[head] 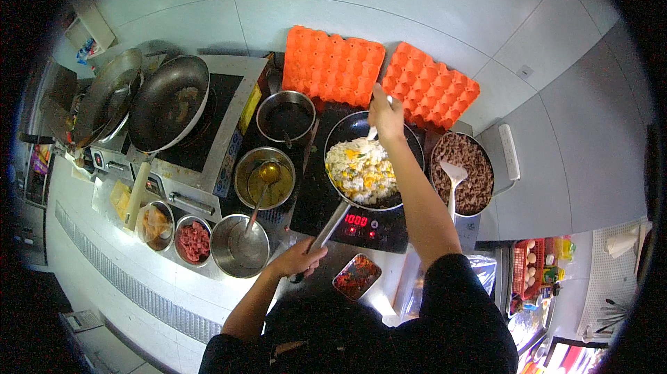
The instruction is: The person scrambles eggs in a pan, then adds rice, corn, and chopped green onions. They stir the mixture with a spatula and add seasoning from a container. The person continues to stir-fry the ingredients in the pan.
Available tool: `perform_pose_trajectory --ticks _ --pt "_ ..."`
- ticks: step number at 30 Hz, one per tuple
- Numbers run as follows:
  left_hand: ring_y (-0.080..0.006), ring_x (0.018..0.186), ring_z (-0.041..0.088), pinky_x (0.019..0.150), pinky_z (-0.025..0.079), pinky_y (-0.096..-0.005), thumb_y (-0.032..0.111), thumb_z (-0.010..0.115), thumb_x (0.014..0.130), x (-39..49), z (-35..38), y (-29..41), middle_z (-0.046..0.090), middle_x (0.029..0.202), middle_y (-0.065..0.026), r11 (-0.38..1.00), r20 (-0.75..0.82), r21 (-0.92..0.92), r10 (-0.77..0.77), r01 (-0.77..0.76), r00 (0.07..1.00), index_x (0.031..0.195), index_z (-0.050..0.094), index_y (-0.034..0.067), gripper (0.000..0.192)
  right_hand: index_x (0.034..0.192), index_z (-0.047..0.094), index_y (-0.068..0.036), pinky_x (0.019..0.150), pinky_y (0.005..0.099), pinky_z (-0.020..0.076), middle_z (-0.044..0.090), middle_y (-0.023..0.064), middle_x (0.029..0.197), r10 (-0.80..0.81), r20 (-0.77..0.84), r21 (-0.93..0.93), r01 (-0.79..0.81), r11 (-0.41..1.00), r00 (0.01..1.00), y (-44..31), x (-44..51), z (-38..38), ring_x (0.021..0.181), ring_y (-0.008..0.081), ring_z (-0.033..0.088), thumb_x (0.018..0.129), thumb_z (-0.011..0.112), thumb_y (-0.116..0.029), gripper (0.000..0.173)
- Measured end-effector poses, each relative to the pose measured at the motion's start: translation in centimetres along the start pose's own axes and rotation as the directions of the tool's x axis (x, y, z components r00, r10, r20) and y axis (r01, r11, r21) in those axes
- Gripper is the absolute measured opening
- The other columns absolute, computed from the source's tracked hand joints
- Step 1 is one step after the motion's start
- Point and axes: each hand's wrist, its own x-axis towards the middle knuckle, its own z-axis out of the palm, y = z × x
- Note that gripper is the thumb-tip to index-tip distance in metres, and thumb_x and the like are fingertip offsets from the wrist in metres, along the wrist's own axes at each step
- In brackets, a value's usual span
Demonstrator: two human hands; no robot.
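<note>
My left hand [298, 258] grips the long metal handle [331, 227] of a dark frying pan [359, 122]. Above the pan's right half, my right hand [386, 118] is closed around a white spatula [372, 133], whose lower end meets the food. White rice with yellow egg pieces [360, 169] is heaped in the pan's left and middle. My right forearm hides part of the pan's right side. Beneath the pan is a black induction cooktop [315, 212] with lit red digits and indicators at its front.
A pot of dark reddish rice [465, 194] holding a white paddle [454, 173] stands right. Orange egg trays [333, 64] lean behind. Left are a steel pot with a ladle [268, 171], an empty-looking pot [241, 246], raw meat [194, 241] and woks [169, 103]. A red-filled tray [357, 276] lies in front.
</note>
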Motion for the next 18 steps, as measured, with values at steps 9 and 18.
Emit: perform_pose_trajectory --ticks 9,18 --pt "-0.0099 0.043 0.044 0.040 0.037 -0.0262 0.032 0.055 0.095 0.4 -0.1 -1.3 0.045 0.059 -0.0002 0.998 -0.049 -0.055 -0.013 0.011 0.999 0.093 0.047 0.006 0.027 0.057 0.040 -0.003 0.049 0.0277 0.0292 0.041 0.0021 0.056 -0.522 0.089 -0.050 0.528 0.848 0.848 -0.2 -16.1 -7.0 0.053 0.0111 0.035 0.096 0.049 -0.020 0.044" --pt "-0.0100 0.042 0.039 0.040 0.035 -0.0274 0.031 0.053 0.095 1.1 1.2 -0.2 0.040 0.057 0.0019 0.982 -0.039 -0.125 0.139 -0.143 0.990 0.094 0.046 0.006 0.026 0.057 0.036 -0.002 0.049 0.0298 0.0258 0.040 0.0007 0.055 -0.525 0.050 -0.373 0.503 0.779 0.850 2.4 -17.6 -3.8 0.055 0.0100 0.032 0.092 0.054 -0.014 0.041"
